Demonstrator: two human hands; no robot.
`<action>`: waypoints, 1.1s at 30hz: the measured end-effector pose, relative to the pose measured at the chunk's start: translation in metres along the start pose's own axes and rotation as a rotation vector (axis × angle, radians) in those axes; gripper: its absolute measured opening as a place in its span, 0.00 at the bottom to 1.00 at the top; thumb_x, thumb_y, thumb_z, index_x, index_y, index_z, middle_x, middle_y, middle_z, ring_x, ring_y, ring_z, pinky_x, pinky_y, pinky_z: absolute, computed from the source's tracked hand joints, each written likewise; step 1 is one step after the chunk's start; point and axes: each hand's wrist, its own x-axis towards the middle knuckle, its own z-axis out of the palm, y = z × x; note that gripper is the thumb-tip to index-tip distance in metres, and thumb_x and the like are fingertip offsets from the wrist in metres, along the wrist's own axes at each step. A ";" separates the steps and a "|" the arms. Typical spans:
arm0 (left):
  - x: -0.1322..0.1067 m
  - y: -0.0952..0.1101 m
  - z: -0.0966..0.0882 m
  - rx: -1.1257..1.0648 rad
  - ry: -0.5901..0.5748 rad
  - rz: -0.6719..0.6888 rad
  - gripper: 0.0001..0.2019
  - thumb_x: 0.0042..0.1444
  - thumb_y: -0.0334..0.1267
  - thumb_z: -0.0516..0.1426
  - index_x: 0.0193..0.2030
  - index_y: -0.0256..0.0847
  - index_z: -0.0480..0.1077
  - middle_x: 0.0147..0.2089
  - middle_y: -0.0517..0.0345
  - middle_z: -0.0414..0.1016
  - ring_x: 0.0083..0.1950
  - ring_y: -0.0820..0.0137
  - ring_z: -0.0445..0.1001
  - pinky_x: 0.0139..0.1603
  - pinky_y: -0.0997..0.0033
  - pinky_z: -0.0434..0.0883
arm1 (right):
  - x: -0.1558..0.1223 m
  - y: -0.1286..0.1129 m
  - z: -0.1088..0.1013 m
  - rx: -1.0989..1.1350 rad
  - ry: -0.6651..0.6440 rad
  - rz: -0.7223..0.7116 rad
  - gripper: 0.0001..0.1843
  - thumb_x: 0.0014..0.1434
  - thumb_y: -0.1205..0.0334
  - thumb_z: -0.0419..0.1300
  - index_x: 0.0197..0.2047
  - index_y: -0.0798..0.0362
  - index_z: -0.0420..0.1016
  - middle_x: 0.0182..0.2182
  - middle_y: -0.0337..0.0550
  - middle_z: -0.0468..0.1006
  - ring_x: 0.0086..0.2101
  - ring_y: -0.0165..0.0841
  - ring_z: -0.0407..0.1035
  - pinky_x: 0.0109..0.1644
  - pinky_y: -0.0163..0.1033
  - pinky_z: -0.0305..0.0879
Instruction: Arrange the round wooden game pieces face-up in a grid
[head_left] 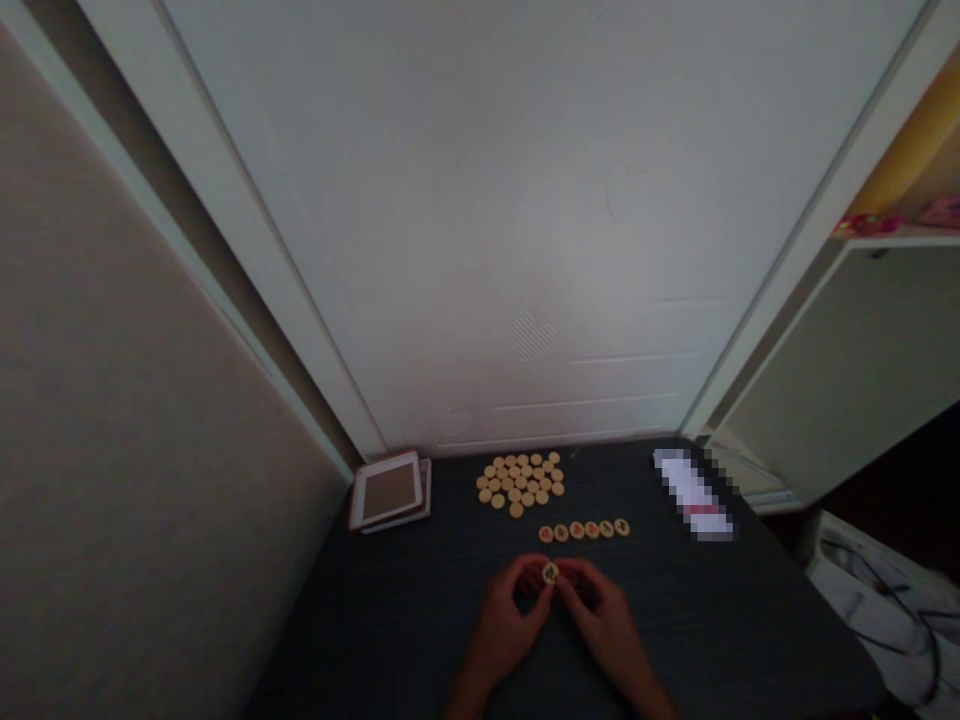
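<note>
My left hand [514, 615] and my right hand [604, 610] meet at the middle of a dark table [420, 630]. Both pinch one round wooden game piece [550, 572] between their fingertips, its marked face up. Just beyond the hands lies a short row of several face-up pieces [584, 530] with red and dark marks. Farther back sits a flat cluster of several plain pale pieces [520, 481], packed close together.
A flat square box with a brown centre and its lid [390, 492] lies at the table's back left corner. A blurred white object [694, 492] lies at the back right. A white wall panel stands behind the table; cables lie on the floor at right.
</note>
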 end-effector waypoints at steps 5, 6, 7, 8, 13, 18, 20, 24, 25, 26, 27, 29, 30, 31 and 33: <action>0.000 0.001 0.001 0.005 0.004 0.003 0.12 0.59 0.39 0.61 0.49 0.45 0.76 0.41 0.55 0.83 0.41 0.64 0.80 0.46 0.66 0.76 | -0.001 0.000 0.000 -0.024 0.031 -0.027 0.22 0.62 0.42 0.61 0.48 0.49 0.81 0.42 0.49 0.85 0.41 0.43 0.80 0.47 0.44 0.76; 0.000 0.001 0.001 0.006 0.006 0.006 0.12 0.58 0.39 0.61 0.49 0.45 0.76 0.40 0.55 0.83 0.40 0.64 0.80 0.45 0.67 0.76 | -0.001 0.001 0.000 -0.031 0.034 -0.037 0.21 0.62 0.42 0.61 0.48 0.49 0.81 0.42 0.49 0.85 0.40 0.43 0.80 0.46 0.43 0.76; 0.000 0.001 0.001 0.005 0.008 0.011 0.12 0.58 0.39 0.62 0.49 0.45 0.76 0.40 0.56 0.83 0.40 0.64 0.80 0.44 0.67 0.76 | -0.002 0.001 0.001 -0.040 0.036 -0.047 0.21 0.62 0.43 0.61 0.48 0.49 0.81 0.41 0.49 0.85 0.40 0.43 0.80 0.46 0.43 0.76; 0.000 0.001 0.001 0.004 0.010 0.015 0.12 0.58 0.39 0.62 0.49 0.45 0.76 0.40 0.56 0.83 0.39 0.64 0.80 0.44 0.67 0.76 | -0.002 0.001 0.001 -0.050 0.039 -0.056 0.20 0.62 0.43 0.61 0.47 0.49 0.82 0.41 0.48 0.85 0.39 0.43 0.80 0.46 0.43 0.76; 0.000 0.001 0.002 0.005 -0.012 0.019 0.11 0.59 0.39 0.61 0.48 0.45 0.76 0.39 0.56 0.83 0.39 0.65 0.79 0.43 0.68 0.75 | -0.004 0.003 0.001 -0.089 0.024 -0.045 0.20 0.63 0.43 0.60 0.47 0.49 0.81 0.42 0.49 0.84 0.41 0.43 0.79 0.48 0.44 0.76; 0.000 0.001 0.002 0.015 -0.005 0.025 0.11 0.59 0.38 0.60 0.48 0.44 0.76 0.38 0.57 0.83 0.39 0.66 0.79 0.42 0.70 0.75 | -0.004 0.006 0.000 -0.119 0.021 -0.057 0.20 0.65 0.44 0.58 0.49 0.48 0.80 0.44 0.48 0.84 0.42 0.43 0.78 0.50 0.44 0.74; 0.000 0.002 0.002 0.010 -0.005 0.030 0.11 0.58 0.37 0.61 0.48 0.44 0.76 0.38 0.57 0.83 0.38 0.66 0.79 0.42 0.70 0.75 | -0.004 0.006 0.000 -0.119 0.023 -0.071 0.20 0.65 0.45 0.58 0.50 0.48 0.80 0.43 0.48 0.84 0.42 0.42 0.78 0.50 0.44 0.74; 0.000 0.006 0.002 0.005 -0.003 0.042 0.10 0.59 0.38 0.61 0.47 0.44 0.77 0.38 0.57 0.83 0.37 0.66 0.79 0.41 0.70 0.74 | -0.004 0.004 0.000 -0.108 0.034 -0.103 0.20 0.65 0.44 0.58 0.49 0.48 0.81 0.42 0.48 0.85 0.40 0.42 0.79 0.48 0.43 0.75; 0.000 0.006 0.001 0.005 -0.003 0.041 0.10 0.59 0.38 0.60 0.47 0.44 0.77 0.37 0.57 0.83 0.37 0.66 0.79 0.40 0.70 0.74 | -0.004 0.003 0.000 -0.106 0.041 -0.110 0.20 0.65 0.44 0.58 0.49 0.48 0.81 0.41 0.48 0.85 0.40 0.42 0.79 0.47 0.43 0.76; 0.000 0.007 0.001 0.006 -0.006 0.039 0.10 0.59 0.38 0.60 0.47 0.44 0.77 0.37 0.58 0.83 0.37 0.66 0.79 0.40 0.70 0.74 | -0.004 0.003 0.000 -0.105 0.045 -0.113 0.20 0.65 0.44 0.58 0.49 0.48 0.81 0.41 0.48 0.85 0.39 0.42 0.79 0.47 0.43 0.76; 0.000 0.008 0.001 0.008 -0.009 0.037 0.09 0.59 0.38 0.60 0.47 0.44 0.77 0.37 0.58 0.83 0.37 0.66 0.79 0.41 0.70 0.74 | -0.004 0.002 0.000 -0.106 0.049 -0.111 0.20 0.65 0.44 0.58 0.48 0.49 0.82 0.41 0.48 0.85 0.39 0.42 0.79 0.47 0.43 0.76; 0.001 0.008 0.001 0.012 -0.008 0.035 0.09 0.59 0.37 0.60 0.47 0.45 0.77 0.37 0.58 0.83 0.37 0.67 0.78 0.41 0.70 0.74 | -0.004 0.003 0.000 -0.109 0.053 -0.095 0.21 0.65 0.43 0.58 0.47 0.49 0.82 0.41 0.48 0.85 0.40 0.42 0.79 0.47 0.43 0.76; 0.001 0.008 0.001 0.015 -0.005 0.035 0.09 0.60 0.37 0.60 0.47 0.45 0.77 0.38 0.58 0.83 0.37 0.66 0.78 0.42 0.70 0.74 | -0.004 0.003 0.000 -0.110 0.053 -0.087 0.21 0.64 0.43 0.58 0.46 0.49 0.82 0.41 0.48 0.85 0.40 0.42 0.79 0.48 0.42 0.76; 0.001 0.008 0.002 0.017 -0.003 0.035 0.09 0.60 0.37 0.60 0.47 0.45 0.76 0.38 0.58 0.83 0.38 0.66 0.78 0.42 0.70 0.74 | -0.004 0.004 0.000 -0.110 0.055 -0.081 0.20 0.64 0.43 0.58 0.45 0.49 0.82 0.40 0.48 0.85 0.41 0.43 0.79 0.48 0.42 0.75; 0.001 0.008 0.002 0.019 -0.001 0.034 0.09 0.61 0.38 0.60 0.47 0.45 0.76 0.39 0.58 0.82 0.38 0.66 0.78 0.42 0.70 0.73 | -0.004 0.006 0.000 -0.103 0.056 -0.075 0.20 0.64 0.43 0.58 0.44 0.49 0.82 0.41 0.48 0.85 0.41 0.43 0.79 0.48 0.42 0.75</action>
